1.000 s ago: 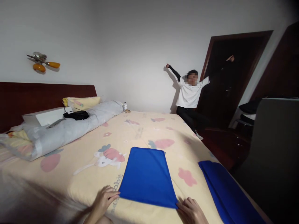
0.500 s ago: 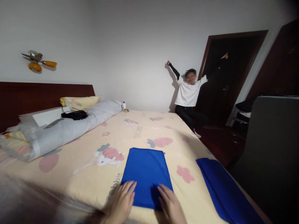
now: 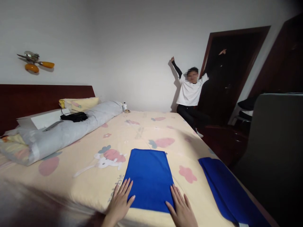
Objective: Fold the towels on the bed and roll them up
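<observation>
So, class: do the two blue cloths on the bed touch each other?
Apart. The head view plainly shows printed bedsheet between the middle cloth and the rightmost cloth.

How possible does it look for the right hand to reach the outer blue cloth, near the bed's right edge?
Probably yes: the right hand lies open at the near right corner of the middle blue cloth, gripping nothing, and only sheet shows between it and the outer blue cloth.

A bedroom, shown by the bed, headboard and pillow.
</observation>
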The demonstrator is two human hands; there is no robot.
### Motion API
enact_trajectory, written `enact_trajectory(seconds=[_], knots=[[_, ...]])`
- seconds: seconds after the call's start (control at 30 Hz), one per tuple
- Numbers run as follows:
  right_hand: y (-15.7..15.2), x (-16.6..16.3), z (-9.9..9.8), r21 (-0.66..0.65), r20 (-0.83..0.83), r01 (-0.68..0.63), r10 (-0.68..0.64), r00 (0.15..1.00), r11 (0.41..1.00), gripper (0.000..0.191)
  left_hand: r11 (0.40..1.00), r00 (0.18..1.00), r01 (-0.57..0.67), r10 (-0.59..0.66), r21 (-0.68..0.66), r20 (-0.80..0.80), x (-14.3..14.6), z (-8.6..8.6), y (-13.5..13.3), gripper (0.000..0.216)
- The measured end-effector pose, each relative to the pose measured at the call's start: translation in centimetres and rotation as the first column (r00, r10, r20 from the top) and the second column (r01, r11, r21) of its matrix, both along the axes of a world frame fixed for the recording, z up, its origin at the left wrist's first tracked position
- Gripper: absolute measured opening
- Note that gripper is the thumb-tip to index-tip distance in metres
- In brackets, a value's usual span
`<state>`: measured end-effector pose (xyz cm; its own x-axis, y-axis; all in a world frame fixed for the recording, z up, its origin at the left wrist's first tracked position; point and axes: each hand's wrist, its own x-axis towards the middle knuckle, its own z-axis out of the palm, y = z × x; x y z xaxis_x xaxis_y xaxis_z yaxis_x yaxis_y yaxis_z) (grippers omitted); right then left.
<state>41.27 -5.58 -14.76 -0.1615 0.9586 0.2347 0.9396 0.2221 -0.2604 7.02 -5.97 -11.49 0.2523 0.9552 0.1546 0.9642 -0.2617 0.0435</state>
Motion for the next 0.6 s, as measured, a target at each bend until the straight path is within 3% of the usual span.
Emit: enact_trajectory(seconds=[0.1,0.2,0.37,0.47,0.6], knots=[[0.6,-0.3,0.6,-0.019,0.038,0.011,-0.01,0.999,1.0,0.073,0.999,1.0,-0.025,0.025,0.034,-0.014,0.8,0.0,0.4,0.056],[2.6,-3.6,2.8,0.03,0.031,0.01,-0.011,0.999,0.999,0.065,0.992,0.999,-0.009,0.003,0.126,0.043,4.1,0.6,2.3,0.057],[6.6,-9.5,6.2,-0.056,-0.034,-0.195,0.193,0.981,0.979,0.053,0.997,0.993,0.045,-0.052,0.062,0.105,9.1,1.8,7.2,0.057],[7.8,-9.5,5.9,-0.105,-0.04,-0.166,0.163,0.986,0.98,0.058,1.0,0.992,-0.005,0.008,-0.025,0.125,8.6,1.8,9.0,0.053],[8.1,-5.9,3.9,-0.089,-0.007,0.0,-0.001,1.0,0.996,0.071,0.994,0.99,-0.093,0.099,-0.061,0.102,5.0,1.7,9.1,0.055]])
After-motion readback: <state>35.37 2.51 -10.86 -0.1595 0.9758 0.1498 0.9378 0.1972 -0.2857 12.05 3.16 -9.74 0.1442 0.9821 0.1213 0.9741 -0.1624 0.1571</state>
